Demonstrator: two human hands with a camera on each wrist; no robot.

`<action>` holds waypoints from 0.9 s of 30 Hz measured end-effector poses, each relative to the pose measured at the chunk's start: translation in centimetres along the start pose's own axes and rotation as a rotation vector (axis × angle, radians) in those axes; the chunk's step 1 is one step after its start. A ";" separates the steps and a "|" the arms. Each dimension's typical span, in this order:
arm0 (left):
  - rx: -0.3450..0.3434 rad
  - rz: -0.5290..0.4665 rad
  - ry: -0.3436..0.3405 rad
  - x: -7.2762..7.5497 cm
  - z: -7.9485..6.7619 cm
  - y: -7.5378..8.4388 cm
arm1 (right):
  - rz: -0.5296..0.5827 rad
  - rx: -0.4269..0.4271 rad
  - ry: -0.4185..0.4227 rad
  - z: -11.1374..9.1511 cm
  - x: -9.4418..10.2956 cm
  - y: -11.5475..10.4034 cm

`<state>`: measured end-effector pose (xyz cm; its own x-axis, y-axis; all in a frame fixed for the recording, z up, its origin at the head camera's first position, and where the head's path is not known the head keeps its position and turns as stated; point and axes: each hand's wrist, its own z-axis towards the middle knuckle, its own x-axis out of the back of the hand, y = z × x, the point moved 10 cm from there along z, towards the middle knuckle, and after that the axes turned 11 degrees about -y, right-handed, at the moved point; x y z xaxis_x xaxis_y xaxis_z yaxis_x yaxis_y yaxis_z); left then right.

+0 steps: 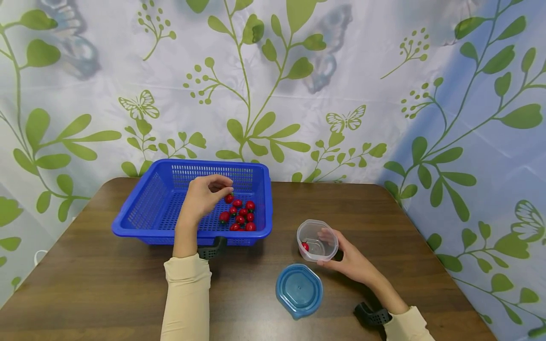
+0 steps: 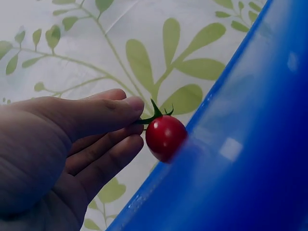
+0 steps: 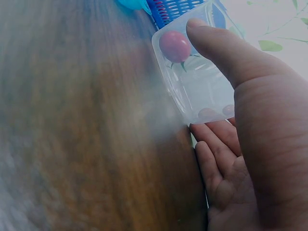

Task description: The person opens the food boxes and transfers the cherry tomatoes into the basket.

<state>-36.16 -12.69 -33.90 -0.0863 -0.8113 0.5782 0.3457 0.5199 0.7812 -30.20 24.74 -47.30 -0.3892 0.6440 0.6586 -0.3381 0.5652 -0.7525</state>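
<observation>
My left hand (image 1: 204, 196) is over the blue basket (image 1: 142, 232) and pinches a cherry tomato (image 2: 166, 138) by its green stem between thumb and fingers. Below it, several more cherry tomatoes (image 1: 240, 219) lie in the right part of the basket. My right hand (image 1: 351, 260) holds a clear plastic container (image 1: 317, 227) on the table, thumb on the near side and fingers round the far side. Inside that container lies one cherry tomato (image 3: 175, 46), with its green stem showing in the right wrist view.
A blue lid (image 1: 299, 290) lies flat on the brown wooden table (image 1: 247, 303), in front of the clear container. Behind the table hangs a white curtain (image 1: 273, 85) with green leaves and butterflies. A white loop (image 1: 40, 257) shows at the table's left edge.
</observation>
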 end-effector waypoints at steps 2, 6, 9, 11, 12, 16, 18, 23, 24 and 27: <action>0.008 0.003 0.007 0.3 -0.1 -0.2 | 0.000 0.007 -0.001 0.0 0.0 -0.1; 0.011 0.004 0.010 0.6 -0.2 -0.3 | 0.005 0.004 0.000 0.0 0.0 0.0; 0.012 0.004 0.010 0.6 -0.2 -0.3 | -0.002 -0.001 0.001 -0.1 0.0 0.1; 0.011 0.002 0.010 0.6 -0.2 -0.2 | -0.009 -0.006 0.002 -0.1 0.0 0.1; 0.011 0.001 0.010 0.6 -0.2 -0.2 | -0.011 -0.005 0.002 -0.1 0.0 0.1; 0.001 -0.010 0.007 0.2 -0.2 0.1 | -0.007 0.002 0.003 -0.1 0.0 0.1; -0.016 -0.020 0.000 -0.1 -0.1 0.5 | -0.004 0.007 0.002 -0.1 -0.1 0.1; -0.059 -0.079 -0.043 -1.1 0.2 2.0 | -0.008 -0.004 -0.002 0.0 -0.1 0.2; -0.064 -0.093 -0.052 -1.3 0.3 2.3 | -0.005 -0.003 -0.003 0.0 -0.1 0.2; -0.086 -0.118 -0.080 -2.0 0.5 3.2 | 0.012 0.001 -0.004 0.0 -0.1 0.1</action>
<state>-35.31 -9.25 -32.42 -0.2041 -0.8395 0.5035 0.4070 0.3950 0.8236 -30.20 24.75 -47.44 -0.3965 0.6489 0.6494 -0.3340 0.5570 -0.7604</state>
